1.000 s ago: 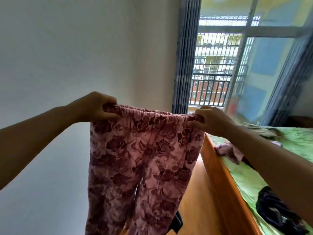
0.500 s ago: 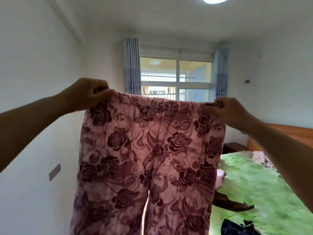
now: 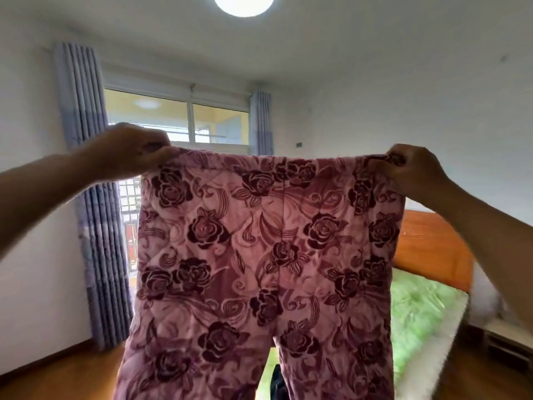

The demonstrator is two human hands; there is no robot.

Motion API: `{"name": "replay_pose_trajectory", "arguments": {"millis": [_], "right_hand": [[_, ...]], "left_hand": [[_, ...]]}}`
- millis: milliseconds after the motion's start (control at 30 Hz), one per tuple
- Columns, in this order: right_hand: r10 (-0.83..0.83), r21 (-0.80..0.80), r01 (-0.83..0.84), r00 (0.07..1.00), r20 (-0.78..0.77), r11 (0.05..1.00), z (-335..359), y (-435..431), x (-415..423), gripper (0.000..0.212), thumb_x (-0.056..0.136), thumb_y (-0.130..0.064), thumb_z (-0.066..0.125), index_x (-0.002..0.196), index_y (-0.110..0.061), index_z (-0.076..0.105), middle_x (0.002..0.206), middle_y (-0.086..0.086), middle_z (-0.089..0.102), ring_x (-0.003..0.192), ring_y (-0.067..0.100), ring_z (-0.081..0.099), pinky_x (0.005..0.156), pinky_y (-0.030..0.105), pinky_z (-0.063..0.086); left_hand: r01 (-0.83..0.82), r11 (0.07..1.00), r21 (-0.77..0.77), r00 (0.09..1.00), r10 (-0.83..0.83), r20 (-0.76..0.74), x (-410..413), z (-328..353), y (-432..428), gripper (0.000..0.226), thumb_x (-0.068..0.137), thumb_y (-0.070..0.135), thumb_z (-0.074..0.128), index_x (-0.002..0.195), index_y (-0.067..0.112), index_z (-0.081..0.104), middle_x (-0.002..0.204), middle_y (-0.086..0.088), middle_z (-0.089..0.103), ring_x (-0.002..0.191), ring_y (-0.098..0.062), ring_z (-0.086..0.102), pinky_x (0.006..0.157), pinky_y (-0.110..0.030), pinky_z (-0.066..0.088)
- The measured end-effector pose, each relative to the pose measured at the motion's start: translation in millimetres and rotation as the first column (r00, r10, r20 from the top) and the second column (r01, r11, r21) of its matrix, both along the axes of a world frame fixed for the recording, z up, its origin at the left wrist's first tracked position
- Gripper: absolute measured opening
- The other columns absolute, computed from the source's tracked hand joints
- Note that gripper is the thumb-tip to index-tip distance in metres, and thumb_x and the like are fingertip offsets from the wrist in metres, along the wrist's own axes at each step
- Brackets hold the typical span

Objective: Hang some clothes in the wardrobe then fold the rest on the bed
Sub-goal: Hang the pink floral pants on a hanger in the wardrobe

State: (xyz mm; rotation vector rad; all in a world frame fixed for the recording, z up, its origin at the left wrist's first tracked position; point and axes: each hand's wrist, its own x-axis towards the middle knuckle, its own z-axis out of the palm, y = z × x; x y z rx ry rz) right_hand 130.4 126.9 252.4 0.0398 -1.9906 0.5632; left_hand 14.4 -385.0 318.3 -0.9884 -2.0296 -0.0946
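A pair of pink quilted trousers [image 3: 259, 255] with dark red roses hangs spread out flat in front of me. My left hand [image 3: 129, 151] pinches the left end of the waistband and my right hand [image 3: 415, 166] pinches the right end, both held up at about the same height. The two legs hang down past the bottom of the view. Behind the trousers at the right lies the bed [image 3: 418, 313] with a green cover and an orange wooden headboard [image 3: 432, 243]. A dark garment [image 3: 278, 382] shows between the legs.
A window [image 3: 187, 119] with grey-blue curtains [image 3: 95, 226] fills the far wall at the left. A low bedside unit [image 3: 507, 339] stands at the right. Wooden floor [image 3: 57, 376] shows at the lower left. A ceiling lamp [image 3: 243, 4] glows overhead.
My hands have moved apart and stretched the waistband wide. The view has swung right and up, from the window corner to the whole far wall and the headboard.
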Motion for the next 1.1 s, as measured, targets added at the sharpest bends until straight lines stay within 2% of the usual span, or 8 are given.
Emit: {"name": "replay_pose_trajectory", "arguments": {"millis": [100,333,500,600,767,900,1000,1100], "right_hand": [[-0.07,-0.05,0.069,0.997,-0.016,0.996,5,42,8,0.048,0.084,-0.054,0.075,0.073,-0.011,0.057,0.064,0.004,0.056,0.062,0.02,0.048,0.06,0.033,0.039],[-0.174,-0.094,0.174,0.985,0.011,0.98,-16,107,3,0.047,0.082,-0.054,0.077,0.081,-0.01,0.062,0.071,0.004,0.061,0.068,0.02,0.053,0.061,0.032,0.04],[-0.238,-0.127,0.245,0.969,0.071,0.961,-47,136,-7,0.037,0.085,-0.047,0.076,0.082,-0.013,0.061,0.067,-0.007,0.056,0.062,0.009,0.049,0.058,0.027,0.038],[-0.295,-0.184,0.311,0.949,0.109,0.933,-67,162,-5,0.034,0.083,-0.046,0.077,0.079,-0.016,0.061,0.063,-0.01,0.056,0.06,0.005,0.049,0.056,0.024,0.038],[-0.35,-0.301,0.381,0.924,0.156,0.874,-95,196,-10,0.03,0.076,-0.046,0.077,0.073,-0.02,0.061,0.056,-0.022,0.055,0.052,-0.002,0.048,0.056,0.026,0.04],[-0.457,-0.338,0.481,0.876,0.153,0.809,-112,222,-11,0.035,0.067,-0.055,0.071,0.074,-0.022,0.062,0.055,-0.021,0.054,0.052,-0.001,0.047,0.056,0.028,0.039],[-0.543,-0.367,0.555,0.827,0.146,0.747,-122,240,-13,0.041,0.063,-0.06,0.068,0.078,-0.023,0.061,0.055,-0.02,0.054,0.051,-0.001,0.048,0.056,0.029,0.039],[-0.594,-0.4,0.59,0.794,0.13,0.702,-132,256,-11,0.031,0.064,-0.058,0.07,0.072,-0.029,0.061,0.055,-0.017,0.055,0.056,0.005,0.051,0.06,0.031,0.042]], "left_hand": [[0.073,0.997,0.01,0.995,-0.074,0.074,-26,-1,66,0.048,0.092,0.064,0.048,0.085,0.019,0.065,0.066,0.003,0.067,0.059,-0.019,0.067,0.054,-0.04,0.058],[0.272,0.953,0.135,0.927,-0.297,0.229,-66,-43,212,0.046,0.081,0.049,0.064,0.093,0.005,0.068,0.079,-0.013,0.07,0.072,-0.031,0.07,0.07,-0.045,0.061],[0.337,0.907,0.252,0.854,-0.407,0.323,-98,-78,300,0.034,0.084,0.037,0.077,0.094,0.005,0.067,0.082,-0.018,0.069,0.073,-0.033,0.065,0.07,-0.033,0.054],[0.393,0.884,0.252,0.818,-0.461,0.344,-118,-97,348,0.031,0.085,0.037,0.077,0.095,0.008,0.067,0.077,-0.01,0.066,0.065,-0.018,0.056,0.059,-0.017,0.042],[0.515,0.796,0.318,0.707,-0.604,0.368,-150,-125,438,0.024,0.087,0.035,0.077,0.093,0.017,0.063,0.079,-0.004,0.063,0.065,-0.013,0.056,0.059,-0.012,0.045],[0.602,0.733,0.316,0.629,-0.68,0.378,-181,-142,508,0.026,0.088,0.039,0.076,0.095,0.015,0.065,0.084,-0.01,0.066,0.079,-0.031,0.064,0.072,-0.042,0.055],[0.661,0.675,0.329,0.568,-0.736,0.368,-199,-154,556,0.026,0.086,0.045,0.075,0.092,0.023,0.063,0.08,-0.005,0.066,0.076,-0.028,0.063,0.069,-0.04,0.052],[0.703,0.618,0.351,0.499,-0.781,0.376,-204,-162,604,0.027,0.086,0.051,0.073,0.09,0.027,0.061,0.075,0.006,0.064,0.069,-0.015,0.059,0.065,-0.033,0.048]]}}
